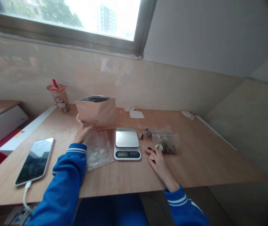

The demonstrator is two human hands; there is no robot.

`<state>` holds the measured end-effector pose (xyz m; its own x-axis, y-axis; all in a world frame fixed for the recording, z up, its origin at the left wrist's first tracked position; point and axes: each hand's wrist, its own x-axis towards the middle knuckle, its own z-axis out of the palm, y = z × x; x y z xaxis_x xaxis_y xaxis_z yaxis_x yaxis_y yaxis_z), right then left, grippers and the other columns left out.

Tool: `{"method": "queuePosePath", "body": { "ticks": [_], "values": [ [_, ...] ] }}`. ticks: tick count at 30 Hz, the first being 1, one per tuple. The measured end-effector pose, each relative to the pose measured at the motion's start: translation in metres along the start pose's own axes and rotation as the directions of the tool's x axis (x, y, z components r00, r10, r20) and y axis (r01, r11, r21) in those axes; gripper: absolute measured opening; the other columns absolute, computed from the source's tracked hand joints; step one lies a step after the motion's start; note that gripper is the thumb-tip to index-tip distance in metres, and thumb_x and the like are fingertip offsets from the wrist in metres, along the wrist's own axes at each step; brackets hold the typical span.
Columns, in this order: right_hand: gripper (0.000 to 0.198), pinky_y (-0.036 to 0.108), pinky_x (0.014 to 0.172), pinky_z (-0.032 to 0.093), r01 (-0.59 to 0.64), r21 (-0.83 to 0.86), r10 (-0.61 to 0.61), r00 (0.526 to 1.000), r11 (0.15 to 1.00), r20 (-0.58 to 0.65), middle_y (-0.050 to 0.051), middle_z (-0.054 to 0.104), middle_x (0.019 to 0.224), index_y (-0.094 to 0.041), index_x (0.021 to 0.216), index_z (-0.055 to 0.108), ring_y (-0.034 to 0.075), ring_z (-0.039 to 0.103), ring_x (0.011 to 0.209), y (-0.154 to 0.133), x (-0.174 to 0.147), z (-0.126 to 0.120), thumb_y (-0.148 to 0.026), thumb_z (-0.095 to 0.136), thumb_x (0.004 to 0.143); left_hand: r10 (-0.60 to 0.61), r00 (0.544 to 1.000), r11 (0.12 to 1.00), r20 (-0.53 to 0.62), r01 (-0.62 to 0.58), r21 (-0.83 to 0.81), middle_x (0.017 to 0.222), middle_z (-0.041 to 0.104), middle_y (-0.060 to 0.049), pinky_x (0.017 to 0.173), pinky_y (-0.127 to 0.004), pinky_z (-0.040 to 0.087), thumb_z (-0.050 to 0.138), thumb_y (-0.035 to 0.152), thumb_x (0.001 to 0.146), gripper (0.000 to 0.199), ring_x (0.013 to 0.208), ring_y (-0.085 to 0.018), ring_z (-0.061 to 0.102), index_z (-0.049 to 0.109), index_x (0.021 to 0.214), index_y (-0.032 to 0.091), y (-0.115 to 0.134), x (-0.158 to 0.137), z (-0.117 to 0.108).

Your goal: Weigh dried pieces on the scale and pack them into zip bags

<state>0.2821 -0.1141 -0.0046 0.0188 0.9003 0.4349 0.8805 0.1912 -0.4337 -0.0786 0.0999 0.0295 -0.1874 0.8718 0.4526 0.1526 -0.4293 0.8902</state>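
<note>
Clasping 1 kraft stand-up pouch (98, 111) by its lower L side w/ L hand (85, 128), thumb in front; gaping at top, too dark inside to see contents. Bent down w/ R hand (157, 161) over 1 pale dried pc (151, 157) on wood tabletop (206, 157); can't tell if pinched or just touched. Just R of & beyond R fingers: 1 bulging zip bag (171, 145) w/ brown & pale pcs, too jumbled to count. Behind that, more clear zip film (163, 128) near 1 dark lump (148, 132), can't tell if inside. Btwn hands: 1 digital scale (127, 138) w/ steel pan. By L wrist: flat clear zip bagging (98, 153), no. unclear. Farther out, L of L hand: 1 bubble-tea cup (60, 100), dark pearls at bottom, 1 red straw (55, 83). L of L forearm: 1 phone (35, 160), plugged in.
</note>
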Motion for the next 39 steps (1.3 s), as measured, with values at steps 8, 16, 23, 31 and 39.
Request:
{"method": "queuePosePath", "body": {
  "ticks": [8, 16, 23, 31, 39],
  "values": [
    [0.040, 0.041, 0.103, 0.043, 0.111, 0.201, -0.123, 0.991, 0.973, 0.046, 0.008, 0.060, 0.125, -0.024, 0.131, 0.052, 0.022, 0.054, 0.118, -0.060, 0.098, 0.010, -0.027, 0.050, 0.092, -0.003, 0.998, 0.999, 0.066, -0.001, 0.054, 0.114, 0.056, -0.010, 0.099, -0.045, 0.045, 0.079, 0.032, 0.062, 0.067, 0.109, -0.026, 0.056, 0.045, 0.118, 0.017, -0.051, -0.003, -0.004],
    [0.038, 0.049, 0.104, 0.038, -0.003, 0.057, 0.011, 0.990, 0.998, -0.141, 0.012, 0.055, 0.132, -0.022, 0.127, 0.057, 0.025, 0.047, 0.125, -0.019, 0.087, 0.033, -0.030, 0.036, 0.097, -0.100, 0.988, 0.989, 0.120, 0.085, 0.117, 0.100, 0.064, -0.010, 0.089, -0.047, 0.048, 0.074, 0.034, 0.061, 0.056, 0.103, -0.032, 0.059, 0.054, 0.109, 0.014, -0.062, -0.001, -0.009],
    [0.026, 0.046, 0.094, 0.045, 0.043, -0.027, -0.043, 0.998, 0.999, -0.035, 0.011, 0.061, 0.111, -0.022, 0.101, 0.068, 0.027, 0.052, 0.106, 0.024, 0.083, 0.031, -0.023, 0.045, 0.090, -0.081, 0.991, 0.986, 0.102, 0.065, 0.153, 0.092, 0.064, -0.008, 0.083, -0.045, 0.048, 0.072, 0.032, 0.059, 0.044, 0.095, -0.030, 0.060, 0.055, 0.097, 0.016, -0.053, -0.005, -0.008],
    [0.021, 0.042, 0.088, 0.045, 0.042, -0.058, -0.044, 0.999, 0.997, -0.023, 0.010, 0.062, 0.102, -0.020, 0.104, 0.063, 0.027, 0.053, 0.098, 0.019, 0.097, 0.028, -0.024, 0.048, 0.089, -0.067, 0.994, 0.986, 0.091, 0.052, 0.160, 0.076, 0.054, 0.003, 0.066, -0.029, 0.043, 0.063, 0.030, 0.070, 0.027, 0.071, -0.015, 0.054, 0.045, 0.087, 0.021, -0.027, -0.013, -0.007],
    [0.024, 0.034, 0.072, 0.048, -0.017, 0.117, 0.037, 0.985, 0.993, -0.168, 0.007, 0.065, 0.083, -0.019, 0.081, 0.065, 0.021, 0.060, 0.078, -0.016, 0.124, 0.026, -0.036, 0.050, 0.091, -0.088, 0.990, 0.994, 0.112, 0.079, 0.077, 0.083, 0.061, 0.000, 0.071, -0.033, 0.048, 0.069, 0.036, 0.069, 0.032, 0.078, -0.019, 0.059, 0.045, 0.085, 0.021, -0.028, -0.013, -0.006]
  ]
}}
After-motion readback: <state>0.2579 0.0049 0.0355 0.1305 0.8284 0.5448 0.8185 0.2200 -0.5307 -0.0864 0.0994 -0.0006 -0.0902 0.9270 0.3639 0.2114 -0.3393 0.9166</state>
